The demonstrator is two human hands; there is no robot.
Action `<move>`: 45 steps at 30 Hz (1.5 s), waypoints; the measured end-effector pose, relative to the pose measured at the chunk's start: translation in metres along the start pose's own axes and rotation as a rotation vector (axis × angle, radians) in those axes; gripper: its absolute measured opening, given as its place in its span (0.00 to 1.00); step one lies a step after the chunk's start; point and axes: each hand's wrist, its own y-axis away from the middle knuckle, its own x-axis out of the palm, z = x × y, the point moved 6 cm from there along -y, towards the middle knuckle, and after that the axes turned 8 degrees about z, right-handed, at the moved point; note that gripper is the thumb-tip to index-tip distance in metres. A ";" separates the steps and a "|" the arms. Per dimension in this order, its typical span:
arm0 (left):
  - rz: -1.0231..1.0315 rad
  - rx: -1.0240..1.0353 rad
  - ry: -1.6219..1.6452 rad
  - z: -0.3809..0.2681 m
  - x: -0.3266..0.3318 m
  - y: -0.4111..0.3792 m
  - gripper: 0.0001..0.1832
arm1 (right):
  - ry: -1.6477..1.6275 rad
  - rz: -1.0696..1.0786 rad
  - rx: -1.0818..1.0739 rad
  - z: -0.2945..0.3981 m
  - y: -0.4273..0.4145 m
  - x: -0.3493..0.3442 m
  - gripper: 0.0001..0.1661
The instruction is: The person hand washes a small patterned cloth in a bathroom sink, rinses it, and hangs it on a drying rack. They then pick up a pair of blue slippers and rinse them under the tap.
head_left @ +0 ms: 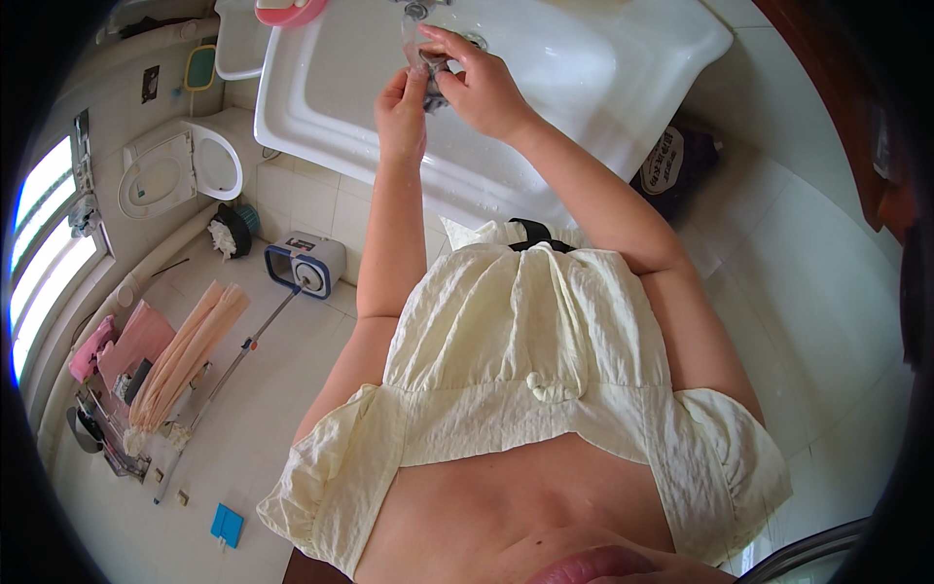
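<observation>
My left hand (403,109) and my right hand (487,87) are close together over the white ceramic washbasin (576,80). A small, wet, dark grey item (435,95) is held between their fingers; it looks like cloth, but its exact kind is partly hidden. Water (411,36) runs from the metal tap (416,10) onto the fingers and the item. My left thumb and fingers pinch its left side. On the other side, my right thumb and bent fingers grip it, with the index finger reaching into the stream. The drain (476,41) lies just beyond my right hand.
A pink dish (292,13) stands at the basin's upper left. Further left are a toilet (157,174) with its lid raised, a black-lined bin (232,232) and a mop bucket (306,264) with its mop. A dark detergent bag (675,171) sits under the basin's right side.
</observation>
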 end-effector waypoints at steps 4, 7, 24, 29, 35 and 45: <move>-0.038 0.025 -0.013 0.006 -0.007 0.002 0.13 | 0.040 -0.082 0.009 -0.004 0.005 0.002 0.25; -0.056 0.038 -0.006 0.006 -0.004 0.003 0.12 | 0.049 -0.130 -0.012 -0.003 0.008 0.003 0.23; 0.110 0.039 0.209 -0.007 0.002 0.012 0.07 | -0.578 -0.002 0.542 -0.053 0.016 0.000 0.15; 0.076 -0.010 0.200 -0.010 -0.003 0.012 0.05 | -0.687 -0.066 0.478 -0.058 0.016 -0.005 0.08; 0.037 0.012 0.274 -0.009 -0.005 0.011 0.05 | -0.870 -0.163 0.377 -0.061 0.016 -0.011 0.05; -0.011 -0.151 0.385 0.003 0.012 0.004 0.12 | 0.460 0.024 -0.130 -0.003 0.017 0.009 0.09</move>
